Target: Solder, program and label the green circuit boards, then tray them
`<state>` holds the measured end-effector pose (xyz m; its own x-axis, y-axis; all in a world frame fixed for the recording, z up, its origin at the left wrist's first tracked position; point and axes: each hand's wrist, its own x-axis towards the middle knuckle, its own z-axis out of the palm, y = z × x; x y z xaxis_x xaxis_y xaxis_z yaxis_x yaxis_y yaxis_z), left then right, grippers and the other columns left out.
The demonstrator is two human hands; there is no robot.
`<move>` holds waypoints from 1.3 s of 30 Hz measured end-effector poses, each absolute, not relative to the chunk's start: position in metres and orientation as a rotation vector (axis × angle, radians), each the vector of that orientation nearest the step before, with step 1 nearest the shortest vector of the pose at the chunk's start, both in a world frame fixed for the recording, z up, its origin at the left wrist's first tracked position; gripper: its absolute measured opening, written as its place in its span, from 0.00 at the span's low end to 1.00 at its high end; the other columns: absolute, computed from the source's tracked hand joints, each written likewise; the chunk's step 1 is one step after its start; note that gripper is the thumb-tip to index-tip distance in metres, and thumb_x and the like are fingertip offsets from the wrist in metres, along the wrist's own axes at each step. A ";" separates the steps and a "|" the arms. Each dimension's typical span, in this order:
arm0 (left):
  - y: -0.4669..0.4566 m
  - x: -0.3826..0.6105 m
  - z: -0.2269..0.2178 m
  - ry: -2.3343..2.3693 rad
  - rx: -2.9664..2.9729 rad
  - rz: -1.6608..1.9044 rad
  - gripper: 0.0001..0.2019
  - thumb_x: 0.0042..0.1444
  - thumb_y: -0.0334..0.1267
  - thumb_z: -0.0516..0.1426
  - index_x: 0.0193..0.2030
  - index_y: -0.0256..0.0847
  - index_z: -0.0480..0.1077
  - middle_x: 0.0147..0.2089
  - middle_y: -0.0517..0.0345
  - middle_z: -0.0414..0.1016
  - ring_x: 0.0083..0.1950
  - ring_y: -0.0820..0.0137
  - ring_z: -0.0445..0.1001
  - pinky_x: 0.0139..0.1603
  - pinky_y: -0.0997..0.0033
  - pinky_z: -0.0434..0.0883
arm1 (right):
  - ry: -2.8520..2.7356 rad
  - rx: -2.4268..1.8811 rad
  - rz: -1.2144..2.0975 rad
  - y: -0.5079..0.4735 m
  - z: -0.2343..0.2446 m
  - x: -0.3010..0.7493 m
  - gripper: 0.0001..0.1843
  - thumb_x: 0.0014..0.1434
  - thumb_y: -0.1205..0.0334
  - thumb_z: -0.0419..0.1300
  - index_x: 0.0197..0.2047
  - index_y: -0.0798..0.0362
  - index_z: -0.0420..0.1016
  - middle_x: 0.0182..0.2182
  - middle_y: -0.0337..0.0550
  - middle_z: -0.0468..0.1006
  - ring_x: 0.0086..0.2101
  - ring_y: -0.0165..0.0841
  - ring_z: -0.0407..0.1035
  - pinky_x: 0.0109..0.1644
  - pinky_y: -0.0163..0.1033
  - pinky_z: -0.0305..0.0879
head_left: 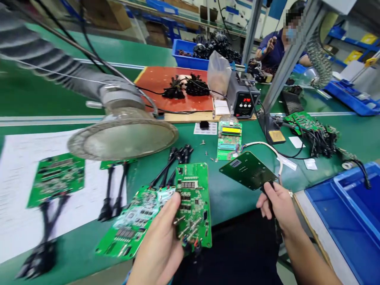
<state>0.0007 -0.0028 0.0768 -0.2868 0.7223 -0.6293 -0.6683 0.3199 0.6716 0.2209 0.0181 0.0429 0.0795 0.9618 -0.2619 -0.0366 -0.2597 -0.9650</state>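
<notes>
My left hand (164,241) is closed on a green circuit board (194,206) with a four-digit display, its component side facing up and wires at its lower end. Just left of it, a green board with a whitish coating (135,217) lies on the bench. My right hand (277,202) grips the black cable of another circuit board (249,170), tilted with its dark underside and a small label showing. Farther back lies a test board (229,138) with a yellow screen, a pale cable running from it towards the right.
A fume extractor hood (123,136) hangs over the left side, above paper sheets (18,174) and a board with cables (57,178). Behind stand a soldering station (245,99) and a blue bin (190,59). Blue trays (326,202) are at right. A co-worker (274,47) sits across.
</notes>
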 end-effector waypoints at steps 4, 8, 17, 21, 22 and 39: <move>-0.003 -0.001 0.081 1.064 -0.078 1.278 0.05 0.58 0.31 0.53 0.33 0.39 0.70 0.25 0.62 0.68 0.21 0.75 0.68 0.19 0.79 0.69 | -0.823 -1.310 1.613 0.010 0.053 0.209 0.24 0.55 0.41 0.56 0.23 0.53 0.61 0.07 0.32 0.64 0.08 0.24 0.56 0.13 0.29 0.55; -0.001 -0.003 0.061 0.363 -0.106 1.285 0.09 0.56 0.25 0.50 0.27 0.39 0.63 0.19 0.65 0.62 0.16 0.79 0.63 0.12 0.86 0.62 | -0.720 -1.239 1.667 0.007 0.056 0.203 0.24 0.55 0.41 0.56 0.24 0.53 0.59 0.06 0.30 0.61 0.07 0.22 0.52 0.12 0.27 0.52; -0.003 0.005 0.042 -0.136 -0.256 1.169 0.12 0.55 0.21 0.49 0.26 0.42 0.62 0.17 0.66 0.63 0.15 0.81 0.64 0.09 0.95 0.53 | -0.721 -1.165 1.560 0.006 0.046 0.199 0.21 0.57 0.45 0.57 0.25 0.53 0.58 0.09 0.28 0.65 0.06 0.18 0.46 0.10 0.25 0.46; -0.004 0.009 0.048 -0.154 -0.304 1.102 0.12 0.55 0.23 0.52 0.24 0.41 0.62 0.15 0.68 0.62 0.14 0.82 0.63 0.09 0.97 0.52 | -0.750 -1.202 1.543 0.000 0.045 0.201 0.23 0.57 0.44 0.57 0.23 0.53 0.59 0.08 0.28 0.63 0.06 0.18 0.45 0.10 0.25 0.46; -0.005 0.009 0.050 -0.149 -0.315 1.092 0.12 0.54 0.23 0.53 0.23 0.41 0.62 0.14 0.68 0.62 0.14 0.83 0.62 0.09 0.97 0.51 | -0.750 -1.215 1.532 -0.001 0.046 0.201 0.23 0.57 0.44 0.57 0.23 0.53 0.59 0.08 0.28 0.62 0.06 0.18 0.46 0.10 0.25 0.46; -0.007 0.014 0.060 0.335 -0.253 1.218 0.13 0.57 0.27 0.51 0.23 0.39 0.56 0.14 0.70 0.51 0.11 0.85 0.51 0.09 0.95 0.44 | -0.941 -1.240 1.412 -0.022 0.033 0.198 0.16 0.57 0.56 0.60 0.24 0.53 0.61 0.14 0.31 0.66 0.11 0.19 0.52 0.16 0.29 0.56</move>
